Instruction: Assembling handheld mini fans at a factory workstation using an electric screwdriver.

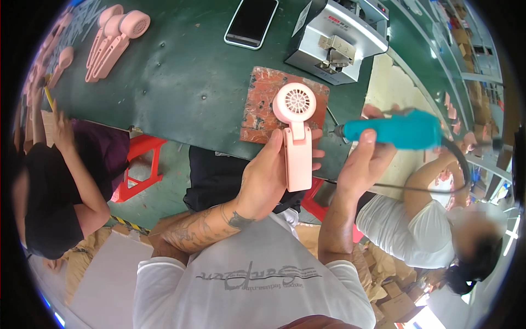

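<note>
My left hand [268, 178] is closed around the handle of a pink handheld fan [298, 159], thumb on one side and fingers on the other. Its round grilled head points up, over a worn red board [260, 101] on the table. In my right hand [366, 162] is a teal electric screwdriver [394, 131], held level with its bit pointing left toward the fan. The bit's tip is apart from the fan. A black cable [460, 159] runs from the screwdriver's rear end.
Several pink fans [115, 41] lie on the green table [181, 77] at the far left. A phone [251, 23] and a grey metal machine [334, 41] stand beyond the board. Co-workers sit on both sides, one in black [60, 203], one in white [405, 230]. A red stool [139, 159] stands left.
</note>
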A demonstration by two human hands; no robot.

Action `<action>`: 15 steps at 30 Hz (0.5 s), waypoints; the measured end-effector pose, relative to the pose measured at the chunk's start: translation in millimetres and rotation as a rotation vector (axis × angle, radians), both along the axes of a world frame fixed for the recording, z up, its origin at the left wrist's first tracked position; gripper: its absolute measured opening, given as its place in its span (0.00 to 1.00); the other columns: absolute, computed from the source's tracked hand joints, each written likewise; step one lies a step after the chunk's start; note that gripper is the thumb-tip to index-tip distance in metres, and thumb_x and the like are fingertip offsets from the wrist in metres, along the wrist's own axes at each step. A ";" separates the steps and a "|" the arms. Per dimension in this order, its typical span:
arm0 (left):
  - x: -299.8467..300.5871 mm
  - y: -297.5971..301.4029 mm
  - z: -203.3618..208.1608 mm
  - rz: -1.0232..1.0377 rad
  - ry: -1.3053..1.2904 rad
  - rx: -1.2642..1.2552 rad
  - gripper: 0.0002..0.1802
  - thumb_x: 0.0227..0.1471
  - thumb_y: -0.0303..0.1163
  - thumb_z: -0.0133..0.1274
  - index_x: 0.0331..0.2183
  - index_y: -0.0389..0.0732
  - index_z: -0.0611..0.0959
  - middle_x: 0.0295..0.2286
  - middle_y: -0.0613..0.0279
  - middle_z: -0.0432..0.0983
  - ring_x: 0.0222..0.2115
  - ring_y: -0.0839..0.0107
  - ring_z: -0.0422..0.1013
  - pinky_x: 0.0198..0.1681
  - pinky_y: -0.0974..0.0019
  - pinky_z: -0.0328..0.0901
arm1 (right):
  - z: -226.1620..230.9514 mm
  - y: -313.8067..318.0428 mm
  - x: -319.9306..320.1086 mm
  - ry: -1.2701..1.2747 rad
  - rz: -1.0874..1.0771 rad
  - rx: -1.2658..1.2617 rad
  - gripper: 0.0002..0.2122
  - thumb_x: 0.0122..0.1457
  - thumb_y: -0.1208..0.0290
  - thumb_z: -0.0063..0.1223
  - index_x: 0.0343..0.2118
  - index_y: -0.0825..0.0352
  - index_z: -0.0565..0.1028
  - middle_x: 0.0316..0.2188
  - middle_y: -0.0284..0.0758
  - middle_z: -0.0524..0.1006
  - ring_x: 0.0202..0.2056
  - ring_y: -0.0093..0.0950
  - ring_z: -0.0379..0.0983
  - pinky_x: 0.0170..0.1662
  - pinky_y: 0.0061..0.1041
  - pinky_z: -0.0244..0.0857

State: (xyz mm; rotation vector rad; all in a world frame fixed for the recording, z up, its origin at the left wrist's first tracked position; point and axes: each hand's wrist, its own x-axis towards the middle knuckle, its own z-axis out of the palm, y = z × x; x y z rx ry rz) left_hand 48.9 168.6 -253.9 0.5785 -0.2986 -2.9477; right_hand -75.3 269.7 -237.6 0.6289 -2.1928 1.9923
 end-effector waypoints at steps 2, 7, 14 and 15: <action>1.6 3.0 -3.2 0.005 0.010 -0.002 0.31 0.70 0.49 0.32 0.62 0.38 0.65 0.61 0.51 0.64 0.54 0.61 0.68 0.60 0.54 0.62 | -10.8 11.0 8.6 0.066 -0.108 0.101 0.38 0.62 0.62 0.58 0.66 0.71 0.48 0.61 0.45 0.57 0.58 0.33 0.59 0.59 0.36 0.56; 1.1 13.8 2.2 0.047 -0.070 0.082 0.26 0.70 0.44 0.39 0.62 0.40 0.66 0.55 0.61 0.68 0.55 0.70 0.66 0.60 0.61 0.61 | -7.9 25.8 60.8 0.249 0.231 0.623 0.32 0.52 0.71 0.65 0.60 0.73 0.65 0.57 0.49 0.67 0.57 0.46 0.65 0.59 0.41 0.61; 1.0 18.1 1.0 0.093 -0.002 0.130 0.22 0.70 0.41 0.39 0.61 0.44 0.67 0.54 0.64 0.68 0.56 0.71 0.64 0.61 0.63 0.58 | -14.5 19.6 75.7 0.068 0.244 0.412 0.27 0.56 0.86 0.55 0.61 0.74 0.65 0.61 0.49 0.67 0.62 0.42 0.66 0.63 0.37 0.60; 0.0 19.9 1.9 0.091 -0.001 0.130 0.22 0.70 0.41 0.39 0.61 0.44 0.67 0.54 0.64 0.68 0.56 0.71 0.64 0.61 0.63 0.58 | -14.0 20.1 76.2 0.040 0.238 0.374 0.27 0.56 0.86 0.55 0.60 0.74 0.65 0.61 0.49 0.67 0.62 0.41 0.65 0.63 0.37 0.60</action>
